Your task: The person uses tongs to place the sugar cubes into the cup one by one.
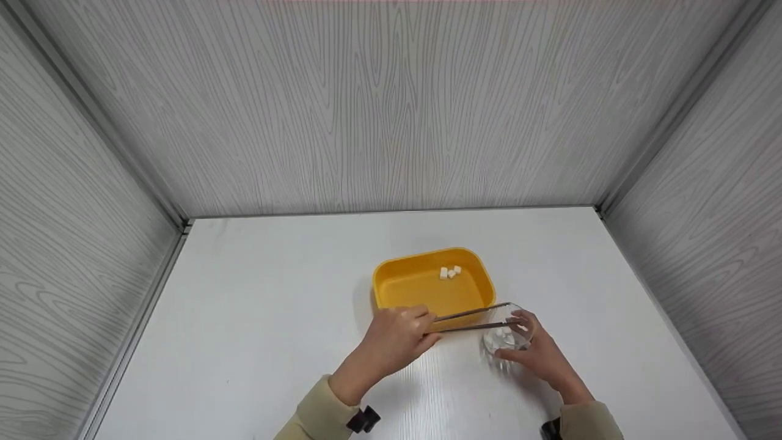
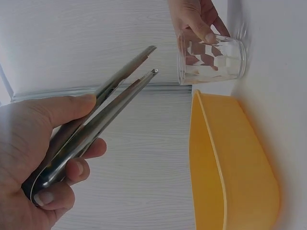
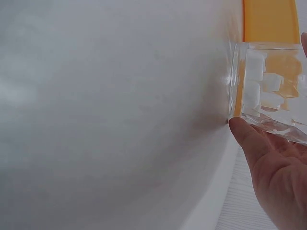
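Metal tongs lie in the grip of my left hand, thumb on one arm and fingers round the other. Their serrated tips stand apart with nothing between them, above the mouth of a clear glass. My right hand holds that glass from its right side, thumb near the base and fingers round the far side. Several white cubes sit at the bottom of the glass. Just beyond is a yellow tray with three small white cubes toward its back right.
Everything stands on a white tabletop. Grey wood-grain panels rise behind it and on both sides. The near right part of the tray lies under the tongs in the head view.
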A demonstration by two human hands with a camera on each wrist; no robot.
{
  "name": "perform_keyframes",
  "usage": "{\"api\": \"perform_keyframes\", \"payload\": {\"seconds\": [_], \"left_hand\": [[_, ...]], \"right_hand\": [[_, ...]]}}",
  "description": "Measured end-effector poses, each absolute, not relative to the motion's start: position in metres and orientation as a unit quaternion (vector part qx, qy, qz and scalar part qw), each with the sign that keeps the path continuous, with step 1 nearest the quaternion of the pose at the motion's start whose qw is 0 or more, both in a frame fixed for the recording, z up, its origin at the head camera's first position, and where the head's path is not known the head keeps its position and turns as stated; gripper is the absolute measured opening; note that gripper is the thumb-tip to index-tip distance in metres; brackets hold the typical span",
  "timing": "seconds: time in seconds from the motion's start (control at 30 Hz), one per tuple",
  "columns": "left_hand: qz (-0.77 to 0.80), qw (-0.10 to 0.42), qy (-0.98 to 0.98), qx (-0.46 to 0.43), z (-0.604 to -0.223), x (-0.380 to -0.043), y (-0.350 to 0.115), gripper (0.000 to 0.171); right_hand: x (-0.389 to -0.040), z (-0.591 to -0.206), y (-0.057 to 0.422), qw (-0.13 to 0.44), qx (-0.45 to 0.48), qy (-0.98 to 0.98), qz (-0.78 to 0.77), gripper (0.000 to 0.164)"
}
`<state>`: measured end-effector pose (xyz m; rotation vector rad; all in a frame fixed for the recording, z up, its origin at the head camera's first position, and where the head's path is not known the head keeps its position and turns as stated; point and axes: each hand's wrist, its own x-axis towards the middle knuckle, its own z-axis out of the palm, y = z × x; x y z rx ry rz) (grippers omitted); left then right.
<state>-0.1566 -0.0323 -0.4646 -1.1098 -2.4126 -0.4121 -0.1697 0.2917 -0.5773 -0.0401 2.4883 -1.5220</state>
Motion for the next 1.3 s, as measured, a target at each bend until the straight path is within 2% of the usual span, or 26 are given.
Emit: {"api": "perform_keyframes", "payload": {"seconds": [0.7,1.03,1.3], "left_hand": [[-0.165,0.237,-0.896,-0.338,-0.474,-0.167,-0.054,0.029],[-0.155,0.217,-0.923,-0.277,-0.488,-0.18,-0.066,0.03],[-0.15,0.189,-0.94,-0.241,-0.5,-0.194,-0.072,0.028]], "right_hand": [[-0.171,-0.579,0.291,0.11,-0.01,0.852,-0.512,0.095],[-0.166,-0.569,0.288,0.112,-0.011,0.847,-0.52,0.092],[-0.17,-0.58,0.293,0.115,-0.009,0.85,-0.514,0.096]]}}
